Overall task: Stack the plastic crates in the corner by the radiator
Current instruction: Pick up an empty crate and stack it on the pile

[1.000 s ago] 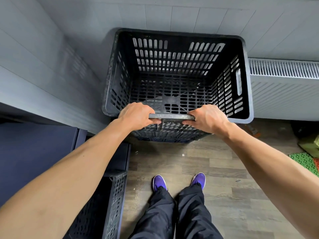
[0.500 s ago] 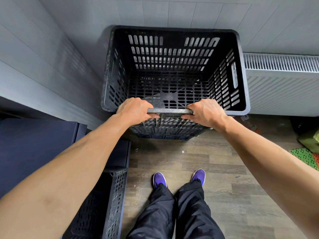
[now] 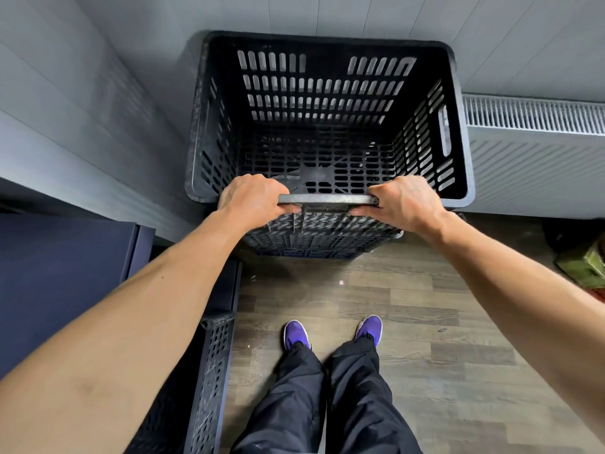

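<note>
1. Nearest, below both hands, two legs in dark trousers [image 3: 327, 398] end in purple shoes [image 3: 296, 334] on the wood-look floor [image 3: 442, 322].
2. Below and to the left of the left hand, a second black crate [image 3: 212, 371] stands on the floor, only its slotted side and corner in view, just beside a dark blue cabinet [image 3: 65, 273].
3. The left hand [image 3: 252, 199] and the right hand [image 3: 404, 201] are each clamped on the near rim of the black slotted crate [image 3: 322, 93], fingers curled over the edge and thumbs under it, with a bare stretch of rim between them.
4. The crate opens upward ahead of the hands and holds nothing; it sits in the corner, its left side near the grey wall [image 3: 82, 109].
5. Under the hands a bluish edge shows at the crate's foot; whether that is another crate I cannot tell.
6. Right of the right hand, the white radiator [image 3: 533, 152] stands just beside the crate's right wall.
7. Far right, near the floor, lies a green object [image 3: 582, 267], too cut off to identify.
</note>
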Demonstrator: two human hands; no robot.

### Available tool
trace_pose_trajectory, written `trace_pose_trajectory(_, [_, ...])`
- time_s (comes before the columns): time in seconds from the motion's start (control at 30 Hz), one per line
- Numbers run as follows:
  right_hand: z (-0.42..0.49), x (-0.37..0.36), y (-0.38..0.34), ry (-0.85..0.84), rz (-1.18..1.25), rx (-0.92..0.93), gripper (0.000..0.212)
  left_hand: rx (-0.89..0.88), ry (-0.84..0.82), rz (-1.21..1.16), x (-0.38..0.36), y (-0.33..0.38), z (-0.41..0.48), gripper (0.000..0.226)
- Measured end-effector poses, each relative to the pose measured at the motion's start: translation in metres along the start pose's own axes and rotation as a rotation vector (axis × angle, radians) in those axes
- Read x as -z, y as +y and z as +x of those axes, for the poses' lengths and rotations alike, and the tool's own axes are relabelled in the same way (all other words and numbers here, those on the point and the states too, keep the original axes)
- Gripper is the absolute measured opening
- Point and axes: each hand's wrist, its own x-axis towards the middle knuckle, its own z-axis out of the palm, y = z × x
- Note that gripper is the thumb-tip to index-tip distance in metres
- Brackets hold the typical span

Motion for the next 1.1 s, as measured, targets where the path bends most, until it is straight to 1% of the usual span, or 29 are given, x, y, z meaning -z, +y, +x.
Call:
trace_pose_trajectory(0.13, [-0.009,-0.005,0.005,0.01,0.089,0.018,0.077,0.014,-0.022,-0.036,-0.001,0.002,-0.007,0.054])
trace_pose_trajectory(0.33, [-0.015,-0.009,0.003,0.058,0.098,0.037,0.064,-0.032,-0.069,-0.081,0.001,-0.005,-0.001,0.052])
trace_pose_trajectory(0.5, [-0.02,-0.016,-0.001,0.057,0.057,0.056,0.067,0.002,-0.089,-0.071,-0.005,-0.004,-0.009,0.053])
trace_pose_trajectory(0.6, [-0.012,-0.008,0.006,0.057,0.092,0.048,0.061,0.006,-0.126,-0.066,0.004,-0.004,0.003,0.054])
trace_pose_trajectory(0.73, [-0.004,-0.006,0.006,0.037,0.087,0.007,0.069,0.032,-0.127,-0.056,0.005,-0.005,0.008,0.054])
trace_pose_trajectory(0.83, [-0.006,-0.011,0.0,0.028,0.092,-0.013,0.066,0.038,-0.118,-0.044,-0.001,-0.004,0.003,0.055])
trace_pose_trajectory(0.93, [0.005,0.0,0.009,-0.018,0.102,-0.059,0.067,0.024,-0.14,-0.066,0.015,-0.005,0.017,0.057])
trace_pose_trajectory(1.03, [0.003,0.002,0.005,-0.018,0.077,-0.065,0.075,0.027,-0.171,-0.064,0.016,-0.005,0.015,0.053])
trace_pose_trajectory(1.1, [-0.004,-0.001,-0.004,-0.016,0.076,-0.065,0.072,0.057,-0.204,-0.06,0.009,-0.006,0.006,0.053])
